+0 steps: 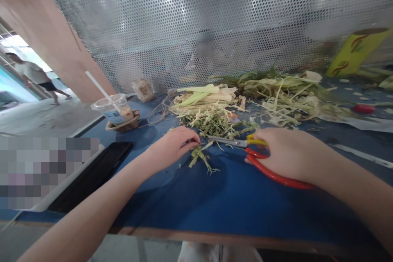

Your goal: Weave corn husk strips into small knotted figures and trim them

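Note:
My left hand (173,147) is closed in a pinch on a small sprig of dry, pale green plant (200,156), whose thin ends hang just over the blue tabletop (196,204). Scissors (231,141) with red and yellow handles are in my right hand (285,151), fingers wrapped round the grips. Their blades point left, close to my left fingertips, and look nearly closed. Behind both hands lies a heap of small green-brown plant clippings (211,120). Pale husk strips (205,94) are stacked just beyond it.
Loose husks and leaves (285,94) spread at the back right, near a yellow tube (356,53). A plastic cup with a straw (115,108) sits in a cardboard holder. A black phone (92,176) lies at left. Perforated metal sheeting (199,16) stands behind. A person (33,73) walks far left.

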Motion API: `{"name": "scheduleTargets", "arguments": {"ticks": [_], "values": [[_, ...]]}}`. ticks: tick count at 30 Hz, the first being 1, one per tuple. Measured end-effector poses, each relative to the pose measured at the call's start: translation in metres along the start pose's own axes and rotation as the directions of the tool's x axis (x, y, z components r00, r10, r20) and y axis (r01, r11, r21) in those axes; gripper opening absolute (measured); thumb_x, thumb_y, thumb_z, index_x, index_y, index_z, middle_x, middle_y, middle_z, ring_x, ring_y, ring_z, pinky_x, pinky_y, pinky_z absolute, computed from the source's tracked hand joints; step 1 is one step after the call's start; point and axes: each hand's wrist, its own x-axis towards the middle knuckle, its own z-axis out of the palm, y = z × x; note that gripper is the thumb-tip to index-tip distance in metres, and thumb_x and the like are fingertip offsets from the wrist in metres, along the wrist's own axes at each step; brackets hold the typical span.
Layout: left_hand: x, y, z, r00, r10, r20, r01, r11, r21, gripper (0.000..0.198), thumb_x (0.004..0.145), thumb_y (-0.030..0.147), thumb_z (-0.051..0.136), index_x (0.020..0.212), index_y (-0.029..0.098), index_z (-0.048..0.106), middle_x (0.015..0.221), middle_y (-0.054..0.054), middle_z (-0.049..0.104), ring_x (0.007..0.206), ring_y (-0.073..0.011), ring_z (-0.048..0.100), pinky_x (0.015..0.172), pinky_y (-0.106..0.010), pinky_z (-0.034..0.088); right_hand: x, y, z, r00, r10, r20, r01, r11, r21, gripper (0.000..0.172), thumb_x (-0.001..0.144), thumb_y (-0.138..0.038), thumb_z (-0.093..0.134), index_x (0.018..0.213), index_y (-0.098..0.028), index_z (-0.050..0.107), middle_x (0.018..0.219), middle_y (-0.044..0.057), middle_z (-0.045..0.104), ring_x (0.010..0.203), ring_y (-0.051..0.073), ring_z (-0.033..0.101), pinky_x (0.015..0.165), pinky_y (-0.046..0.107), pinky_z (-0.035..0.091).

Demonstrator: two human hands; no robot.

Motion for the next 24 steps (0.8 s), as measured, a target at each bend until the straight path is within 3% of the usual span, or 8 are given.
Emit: {"name": "scheduleTargets", "arguments": {"ticks": [4,9,15,20,24], "values": [[0.002,-0.001,0.003,0.999,-0.019,-0.037,0.019,1.000,-0.012,0.017,0.084,0.022,0.042,0.084,0.019,0.058,0.082,0.000,0.061,0.077,-0.0125,0.054,0.072,-0.024,0.042,-0.002,-0.003,0.003,0.998,-0.067,0.021,0.067,0.998,0.004,0.045,0.069,-0.059,0.042,0.087,-0.023,0.060,0.086,0.009,0.064,0.064,0.025,0.060,0.047,0.030,0.037],[0.004,-0.001,0.008,0.994,0.041,-0.100,-0.042,0.999,-0.005,0.016,0.083,0.024,0.045,0.083,0.019,0.061,0.082,-0.001,0.062,0.084,-0.0139,0.052,0.075,-0.024,0.041,-0.003,-0.008,0.004,0.992,-0.097,0.084,0.097,0.995,0.002,0.038,0.069,-0.057,0.043,0.071,-0.022,0.057,0.073,0.006,0.063,0.057,0.021,0.057,0.044,0.028,0.034],[0.005,-0.005,0.008,0.965,0.223,-0.138,-0.212,0.973,0.092,0.021,0.085,0.023,0.043,0.084,0.017,0.062,0.076,-0.004,0.060,0.080,-0.0151,0.048,0.075,-0.026,0.040,-0.004,-0.009,0.004,0.992,-0.110,0.063,0.109,0.994,0.015,0.038,0.068,-0.057,0.043,0.074,-0.023,0.058,0.076,0.006,0.063,0.060,0.023,0.059,0.046,0.029,0.036],[0.005,-0.006,0.008,0.947,0.286,-0.146,-0.268,0.954,0.131,0.022,0.086,0.023,0.041,0.085,0.016,0.063,0.076,-0.004,0.059,0.079,-0.0145,0.048,0.080,-0.028,0.039,-0.003,-0.009,0.007,0.993,-0.106,0.057,0.104,0.994,0.039,0.047,0.064,-0.063,0.045,0.083,-0.022,0.058,0.082,0.007,0.064,0.064,0.024,0.060,0.047,0.029,0.038],[0.006,-0.003,0.007,0.941,0.305,-0.146,-0.285,0.948,0.140,0.022,0.086,0.024,0.041,0.086,0.017,0.062,0.077,-0.004,0.059,0.079,-0.0140,0.048,0.083,-0.028,0.037,-0.002,-0.011,0.007,0.992,-0.110,0.065,0.108,0.993,0.043,0.042,0.067,-0.061,0.042,0.074,-0.021,0.056,0.074,0.005,0.062,0.058,0.021,0.058,0.045,0.028,0.036]]}}
